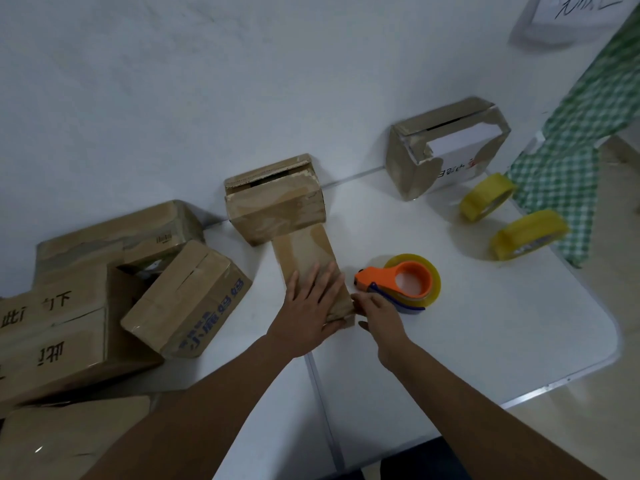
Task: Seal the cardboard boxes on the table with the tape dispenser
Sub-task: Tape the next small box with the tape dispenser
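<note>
both hands work at the near end of a long narrow box [310,271] on the white table [485,323]. his left hand [308,313] lies flat on its top, fingers spread and straight. the right hand [379,315] sits at the box's near right corner, fingers curled; whether it pinches tape i cannot tell. just beside it stands the orange tape dispenser [401,282]. leftward, cardboard boxes [104,296] lie heaped. farther back, a squat box [277,199] touches the narrow one's far end, another box [446,147] stands against the wall, with two yellow tape rolls [509,216] nearby.
</note>
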A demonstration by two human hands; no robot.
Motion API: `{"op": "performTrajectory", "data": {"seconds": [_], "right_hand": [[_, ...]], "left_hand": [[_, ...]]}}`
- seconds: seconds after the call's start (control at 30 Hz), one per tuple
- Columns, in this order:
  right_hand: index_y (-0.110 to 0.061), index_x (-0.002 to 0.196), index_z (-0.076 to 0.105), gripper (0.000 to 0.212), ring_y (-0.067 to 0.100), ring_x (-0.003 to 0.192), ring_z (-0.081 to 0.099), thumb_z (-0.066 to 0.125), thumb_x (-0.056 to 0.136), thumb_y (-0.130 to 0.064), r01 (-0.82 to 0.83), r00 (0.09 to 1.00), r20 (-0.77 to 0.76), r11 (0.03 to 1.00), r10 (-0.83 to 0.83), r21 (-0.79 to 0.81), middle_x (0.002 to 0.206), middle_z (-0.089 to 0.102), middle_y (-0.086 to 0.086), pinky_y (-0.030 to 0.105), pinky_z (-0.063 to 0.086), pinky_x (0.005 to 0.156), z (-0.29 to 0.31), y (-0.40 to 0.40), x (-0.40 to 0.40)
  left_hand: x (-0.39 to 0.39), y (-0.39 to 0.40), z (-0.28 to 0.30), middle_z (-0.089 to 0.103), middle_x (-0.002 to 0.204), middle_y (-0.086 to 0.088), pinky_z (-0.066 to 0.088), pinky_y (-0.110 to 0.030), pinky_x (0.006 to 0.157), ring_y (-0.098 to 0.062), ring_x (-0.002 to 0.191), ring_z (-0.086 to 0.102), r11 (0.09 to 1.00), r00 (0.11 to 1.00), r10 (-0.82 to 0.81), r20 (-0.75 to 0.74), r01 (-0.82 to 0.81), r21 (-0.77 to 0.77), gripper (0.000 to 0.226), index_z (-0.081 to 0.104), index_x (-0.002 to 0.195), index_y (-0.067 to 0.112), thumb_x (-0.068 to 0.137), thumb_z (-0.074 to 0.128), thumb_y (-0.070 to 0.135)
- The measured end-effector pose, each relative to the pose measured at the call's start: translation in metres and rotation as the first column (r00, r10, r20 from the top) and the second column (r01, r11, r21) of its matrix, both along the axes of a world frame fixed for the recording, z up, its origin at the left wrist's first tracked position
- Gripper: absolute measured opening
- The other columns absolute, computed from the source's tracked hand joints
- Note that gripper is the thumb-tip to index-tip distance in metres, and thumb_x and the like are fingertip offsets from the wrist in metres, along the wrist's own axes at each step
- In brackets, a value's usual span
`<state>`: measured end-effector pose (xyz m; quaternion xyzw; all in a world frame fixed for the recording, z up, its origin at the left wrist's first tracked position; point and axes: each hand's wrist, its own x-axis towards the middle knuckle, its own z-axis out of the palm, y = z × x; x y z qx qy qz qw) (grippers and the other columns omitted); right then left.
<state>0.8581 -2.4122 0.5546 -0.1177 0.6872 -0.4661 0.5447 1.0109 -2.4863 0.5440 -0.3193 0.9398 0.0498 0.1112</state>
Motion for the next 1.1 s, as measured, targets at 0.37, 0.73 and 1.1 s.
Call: {"op": "performTrajectory", "data": {"seconds": [0.37,0.73,1.1], "right_hand": [[-0.012,0.131,0.054,0.043,0.022,0.128,0.043,0.063,0.09,-0.018,-0.742,0.202,-0.928,0.667,0.312,0.063,0.139,0.048,0.005,0.038,0.039,0.107,0.008,0.016,-0.001],[-0.033,0.152,-0.01,0.078,0.024,0.146,-0.025,0.002,0.086,-0.073,-0.726,-0.33,-0.805,0.412,0.493,0.551,0.16,-0.019,-0.008,0.047,-0.007,0.12,-0.013,-0.017,0.018],[-0.029,0.155,0.003,0.076,0.027,0.149,-0.013,0.022,0.091,-0.064,-0.711,-0.351,-0.803,0.42,0.482,0.563,0.163,-0.007,-0.005,0.053,0.006,0.121,-0.018,-0.019,0.02]], "left_hand": [[0.028,-0.031,0.056,0.057,0.136,0.012,0.041,-0.021,0.102,-0.003,0.126,0.05,0.568,0.23,0.823,-0.52,-0.305,0.764,0.026,0.068,0.115,0.03,0.1,0.054,0.014],[0.053,0.06,-0.002,0.072,0.116,-0.005,0.04,-0.033,0.093,-0.019,0.111,0.061,-0.47,-0.248,0.828,0.503,0.184,0.864,0.056,0.064,0.122,0.007,0.099,0.046,0.054],[0.064,0.056,-0.006,0.074,0.088,0.003,0.049,-0.023,0.08,-0.011,0.089,0.066,-0.155,-0.365,0.914,0.177,0.091,0.984,0.01,0.074,0.099,0.015,0.091,0.07,0.019]]}}
